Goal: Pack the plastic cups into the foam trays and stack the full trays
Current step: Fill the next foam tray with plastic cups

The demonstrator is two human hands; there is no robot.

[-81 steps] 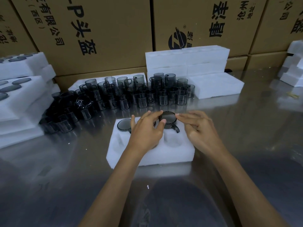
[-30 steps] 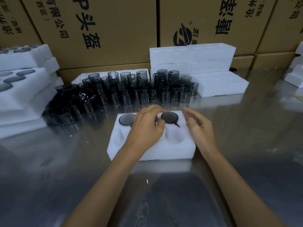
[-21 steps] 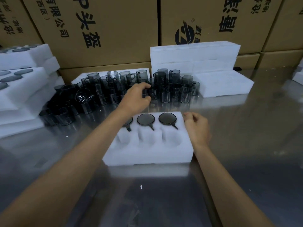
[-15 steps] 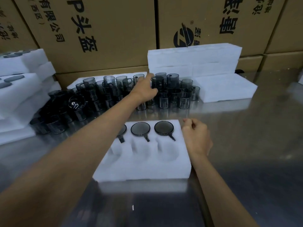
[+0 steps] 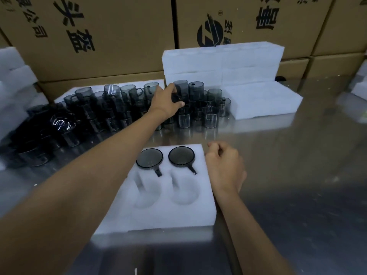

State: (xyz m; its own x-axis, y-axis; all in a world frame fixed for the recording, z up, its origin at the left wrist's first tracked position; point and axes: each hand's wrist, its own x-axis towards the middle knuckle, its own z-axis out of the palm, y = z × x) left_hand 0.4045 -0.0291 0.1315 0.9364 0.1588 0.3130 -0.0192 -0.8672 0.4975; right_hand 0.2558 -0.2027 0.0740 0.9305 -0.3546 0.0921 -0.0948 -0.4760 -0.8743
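A white, soft-looking foam tray with round wells lies low in the frame's centre on a shiny metal table. Two smoky translucent cups sit in its far wells; the left forearm hides its left part. The left hand curls round a dark cup among the loose cups at mid-frame. The right hand, loosely curled, holds nothing beside the tray's right edge. Printed cardboard boxes fill the top.

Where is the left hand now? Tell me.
In the head view, the left hand is reached out past the foam tray, gripping a dark cup among the loose cups, left of the white foam stack.
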